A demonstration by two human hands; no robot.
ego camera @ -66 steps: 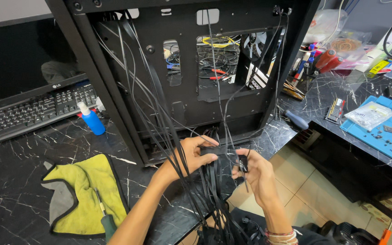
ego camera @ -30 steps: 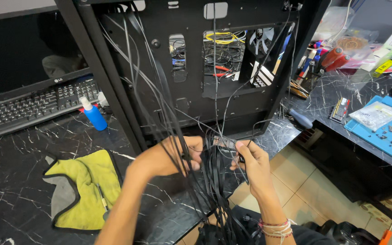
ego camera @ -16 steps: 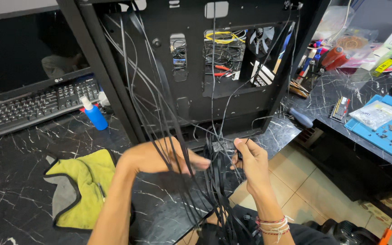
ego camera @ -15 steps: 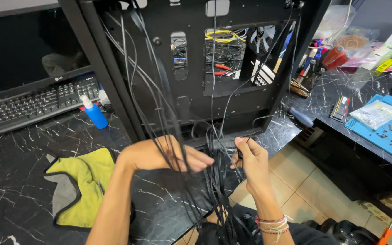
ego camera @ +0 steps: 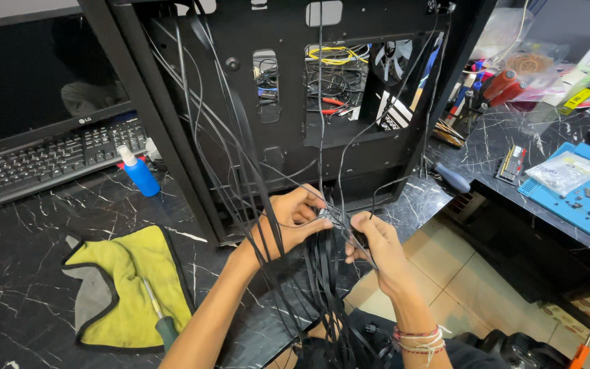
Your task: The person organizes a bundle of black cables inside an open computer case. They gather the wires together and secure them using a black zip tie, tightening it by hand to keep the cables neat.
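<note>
Cables point(ego camera: 322, 273): a black bunch, hanging from the case point(ego camera: 274, 157) down past the desk point(ego camera: 35, 273) edge.
Left hand point(ego camera: 293, 222): my fingers curl around the cables.
Right hand point(ego camera: 375, 246): I pinch thin cables.
Cloth point(ego camera: 131, 287): yellow, with a screwdriver point(ego camera: 158, 318) on it.

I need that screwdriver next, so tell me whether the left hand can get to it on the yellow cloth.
Probably not right away: the left hand grips the black cables. The screwdriver lies uncovered on the yellow cloth.
</note>
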